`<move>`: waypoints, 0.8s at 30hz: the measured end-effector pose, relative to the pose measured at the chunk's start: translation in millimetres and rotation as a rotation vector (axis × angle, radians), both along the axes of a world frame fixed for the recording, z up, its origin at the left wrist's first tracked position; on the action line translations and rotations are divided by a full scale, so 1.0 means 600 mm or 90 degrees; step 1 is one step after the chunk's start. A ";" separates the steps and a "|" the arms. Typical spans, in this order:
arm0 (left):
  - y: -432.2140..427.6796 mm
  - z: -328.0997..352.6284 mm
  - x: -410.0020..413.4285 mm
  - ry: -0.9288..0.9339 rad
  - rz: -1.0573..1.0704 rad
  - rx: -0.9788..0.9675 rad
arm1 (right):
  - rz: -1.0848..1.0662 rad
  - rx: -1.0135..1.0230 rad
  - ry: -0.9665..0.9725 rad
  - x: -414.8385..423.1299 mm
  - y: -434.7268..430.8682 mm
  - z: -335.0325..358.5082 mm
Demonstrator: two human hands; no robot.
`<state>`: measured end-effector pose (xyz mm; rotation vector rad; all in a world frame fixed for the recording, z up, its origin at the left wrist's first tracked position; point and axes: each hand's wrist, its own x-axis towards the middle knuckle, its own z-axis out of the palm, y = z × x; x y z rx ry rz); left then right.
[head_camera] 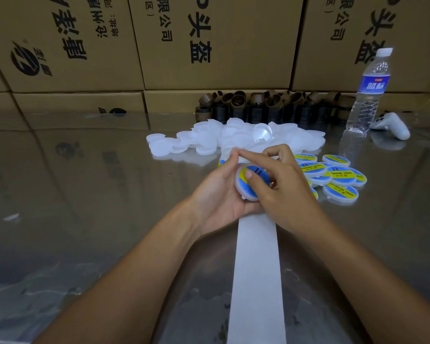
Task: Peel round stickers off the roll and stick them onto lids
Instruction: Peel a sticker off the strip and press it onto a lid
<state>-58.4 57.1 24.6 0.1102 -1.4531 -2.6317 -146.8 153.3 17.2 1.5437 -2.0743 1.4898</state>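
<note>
Stacked cardboard boxes point(216, 45) with black printed lettering form the wall at 12 o'clock. Below them lies a glossy, reflective surface point(97, 194).

1. Working area, centre. The left hand point(219, 194) grips one white lid point(241, 187) from below and from its 9 o'clock side, face tilted toward the camera. A blue and yellow sticker point(258, 173) lies on the lid face.
2. The right hand point(283, 184) closes on the same lid from 3 o'clock. Its fingers are curled and its thumb presses down on the sticker. Its index finger reaches across the top of the lid to meet the left fingertips at 12 o'clock.
3. A white backing strip point(256, 269) runs from under both hands straight to the 6 o'clock edge.
4. A heap of plain lids point(233, 135) lies just beyond the hands at 12 o'clock.
5. Finished lids point(340, 175) carrying stickers overlap in a group at 3 o'clock, near the right hand.
6. A row of brown and black rings point(258, 103) stands against the boxes, behind the heap.
7. A clear water bottle point(368, 95) with a blue label stands upright at 2 o'clock. A white game controller point(392, 125) lies just beside it, on its 3 o'clock side.
</note>
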 end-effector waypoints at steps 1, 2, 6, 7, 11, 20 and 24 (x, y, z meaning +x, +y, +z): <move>0.002 0.001 0.001 -0.002 -0.001 -0.004 | -0.006 -0.008 -0.006 0.000 0.000 0.000; 0.002 0.001 0.001 -0.004 0.006 -0.011 | -0.015 -0.021 -0.014 0.000 0.000 0.000; 0.001 -0.009 -0.002 0.021 0.066 -0.052 | -0.081 -0.100 -0.056 0.000 -0.003 0.005; 0.002 -0.010 -0.002 0.032 0.074 -0.063 | -0.101 -0.116 -0.052 0.000 -0.002 0.007; 0.001 -0.008 -0.004 0.068 0.109 -0.099 | -0.105 -0.159 -0.119 0.000 0.001 0.012; -0.002 -0.006 -0.003 0.067 0.196 -0.193 | 0.014 -0.116 -0.231 0.000 0.001 0.017; -0.008 -0.007 -0.002 0.046 0.263 -0.233 | 0.019 -0.118 -0.266 -0.003 0.000 0.015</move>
